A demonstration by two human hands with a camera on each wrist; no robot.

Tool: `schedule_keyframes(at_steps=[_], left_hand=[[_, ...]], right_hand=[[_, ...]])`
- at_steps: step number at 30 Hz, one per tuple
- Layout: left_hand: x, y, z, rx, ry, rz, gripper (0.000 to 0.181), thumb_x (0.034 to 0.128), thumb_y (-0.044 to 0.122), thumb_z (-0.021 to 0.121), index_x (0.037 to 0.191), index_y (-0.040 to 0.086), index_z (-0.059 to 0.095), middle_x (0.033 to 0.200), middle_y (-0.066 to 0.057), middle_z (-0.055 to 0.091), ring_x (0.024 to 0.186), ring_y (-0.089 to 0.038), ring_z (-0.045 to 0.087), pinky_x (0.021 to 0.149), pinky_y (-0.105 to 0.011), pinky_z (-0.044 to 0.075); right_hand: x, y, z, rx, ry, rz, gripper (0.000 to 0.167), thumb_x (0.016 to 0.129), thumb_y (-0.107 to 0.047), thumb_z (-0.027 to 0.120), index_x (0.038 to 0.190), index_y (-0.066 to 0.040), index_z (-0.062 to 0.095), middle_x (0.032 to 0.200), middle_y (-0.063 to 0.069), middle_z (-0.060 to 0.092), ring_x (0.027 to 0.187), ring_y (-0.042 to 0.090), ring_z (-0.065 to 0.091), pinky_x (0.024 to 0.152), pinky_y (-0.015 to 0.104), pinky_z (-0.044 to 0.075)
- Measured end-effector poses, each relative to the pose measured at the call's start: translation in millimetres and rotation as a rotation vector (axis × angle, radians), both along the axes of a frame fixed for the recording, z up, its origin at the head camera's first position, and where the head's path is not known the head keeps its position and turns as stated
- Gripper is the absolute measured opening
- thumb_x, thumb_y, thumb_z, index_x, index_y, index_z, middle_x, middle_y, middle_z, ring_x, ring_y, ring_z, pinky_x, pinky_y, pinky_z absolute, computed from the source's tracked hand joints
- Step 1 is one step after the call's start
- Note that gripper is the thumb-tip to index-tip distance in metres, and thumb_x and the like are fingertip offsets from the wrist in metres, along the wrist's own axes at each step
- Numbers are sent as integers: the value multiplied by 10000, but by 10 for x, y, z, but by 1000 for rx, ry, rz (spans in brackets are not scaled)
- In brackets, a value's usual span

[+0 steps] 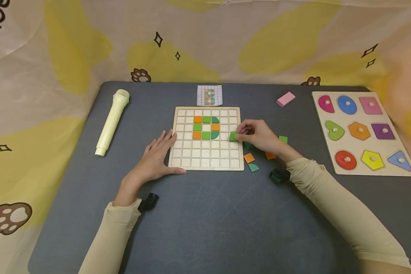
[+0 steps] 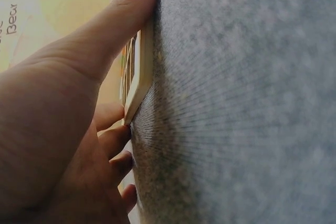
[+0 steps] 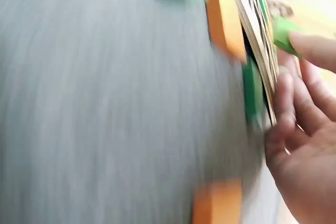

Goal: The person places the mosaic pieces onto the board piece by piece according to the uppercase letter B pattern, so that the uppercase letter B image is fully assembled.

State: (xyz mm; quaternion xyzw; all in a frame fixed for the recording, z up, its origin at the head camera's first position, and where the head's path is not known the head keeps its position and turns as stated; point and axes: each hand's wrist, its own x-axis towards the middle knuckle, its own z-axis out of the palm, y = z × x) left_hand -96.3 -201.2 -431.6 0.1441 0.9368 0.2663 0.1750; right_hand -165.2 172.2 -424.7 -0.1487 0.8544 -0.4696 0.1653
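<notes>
A wooden grid board (image 1: 205,163) lies flat on the table, with orange, green and teal pieces set in its cells as a ring of squares and quarter-rounds. My left hand (image 1: 155,156) rests at the board's near left corner, fingers spread along the left side and thumb on the front edge; the left wrist view shows the thumb and fingertips touching the rim (image 2: 142,77). Over the board's right columns, my right hand (image 1: 260,137) pinches a green square tile (image 1: 233,137) between thumb and finger. That green tile (image 3: 284,34) also shows in the blurred right wrist view.
Loose orange (image 1: 249,158), teal (image 1: 253,167) and green (image 1: 283,139) pieces lie right of the board, some partly under my right hand. Behind it is a pattern card (image 1: 209,102). A pink block (image 1: 285,99), a shape puzzle (image 1: 359,150) and a cream microphone-shaped object (image 1: 112,121) surround it.
</notes>
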Motion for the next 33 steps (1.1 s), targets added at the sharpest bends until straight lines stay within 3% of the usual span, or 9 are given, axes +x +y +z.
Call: schedule_keyframes(at_steps=[6, 13, 19, 25, 27, 31, 33], left_hand=[[-4, 4, -6, 2, -2, -1, 1257, 823, 533, 893, 1726, 154, 107, 1810, -66, 19, 1679, -328, -35, 1301, -658, 18], [-2, 3, -7, -5, -4, -1, 1269, 814, 527, 902, 1727, 157, 103, 1810, -58, 17, 1680, -318, -39, 1306, -648, 15], [-10, 11, -2, -11, -6, 2, 1268, 814, 534, 901, 1726, 149, 108, 1809, -75, 28, 1679, -328, -32, 1304, -653, 21], [-7, 12, 5, -7, -4, 0, 1263, 815, 534, 899, 1726, 148, 114, 1809, -71, 25, 1680, -327, -30, 1304, -654, 24], [-8, 12, 6, -8, -3, -1, 1258, 820, 539, 894, 1726, 145, 114, 1809, -75, 26, 1679, -331, -28, 1302, -655, 26], [-7, 9, 5, -10, -4, 0, 1255, 822, 541, 892, 1726, 145, 115, 1808, -78, 27, 1679, -332, -28, 1303, -654, 27], [-7, 5, -2, -16, -4, 1, 1256, 822, 541, 892, 1726, 150, 112, 1809, -74, 26, 1679, -328, -30, 1305, -650, 28]], right_hand=[[33, -338, -43, -75, 34, -56, 123, 922, -136, 844, 1011, -58, 813, 905, 127, 758, 787, 194, 641, 685, 218, 479], [73, -608, -1, -128, 48, -114, 92, 911, -133, 856, 960, -70, 812, 872, 116, 787, 777, 202, 699, 690, 249, 483], [139, -821, 3, -97, 8, -134, 62, 921, -151, 850, 930, -93, 829, 842, 74, 804, 783, 161, 703, 696, 247, 494], [179, -976, 20, -52, 26, -141, 82, 908, -166, 863, 917, -89, 838, 818, 51, 786, 713, 132, 668, 675, 272, 496], [184, -1017, 19, -31, 39, -146, 88, 903, -182, 869, 909, -99, 839, 802, 39, 776, 693, 130, 655, 799, 288, 474], [186, -1087, 16, 16, 71, -155, 102, 897, -227, 878, 881, -131, 846, 787, 15, 782, 727, 144, 656, 1041, 434, 337], [187, -1115, 21, 42, 85, -157, 107, 899, -248, 876, 880, -146, 849, 795, 2, 793, 786, 154, 667, 1099, 503, 269]])
